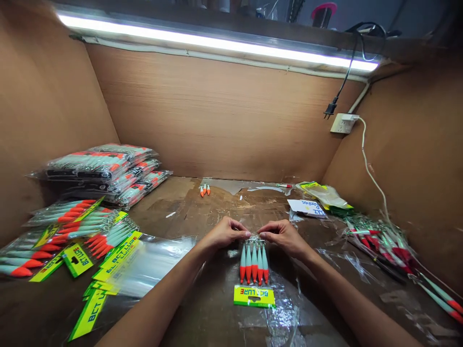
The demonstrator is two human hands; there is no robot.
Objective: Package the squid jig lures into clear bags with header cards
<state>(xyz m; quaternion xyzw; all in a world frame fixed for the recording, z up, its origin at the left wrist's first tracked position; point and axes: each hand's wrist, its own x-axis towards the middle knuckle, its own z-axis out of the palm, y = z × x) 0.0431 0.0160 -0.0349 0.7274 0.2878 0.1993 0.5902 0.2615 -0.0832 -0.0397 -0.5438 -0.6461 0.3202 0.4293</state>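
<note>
In the head view, a row of several fishing floats (254, 262), pale green with orange tips, lies in the middle of the table inside a clear plastic bag. Its yellow-green header card (254, 296), printed BCT LURE, faces me upside down. The floats' metal wire ends point away from me. My left hand (228, 232) pinches the far end of the bag with thumb and forefinger, beside the wires. Opposite it, my right hand (282, 237) pinches that same end from the right. Fingertips partly hide the bag's far edge.
Empty header bags (144, 265) fan out at left, near filled bags (68, 212) and stacked float packs (97, 164). Three loose floats (205, 190) lie farther back. Loose red-and-white floats (383, 238) pile up at right, by a handwritten card (306, 207). A plug (330, 109) hangs above.
</note>
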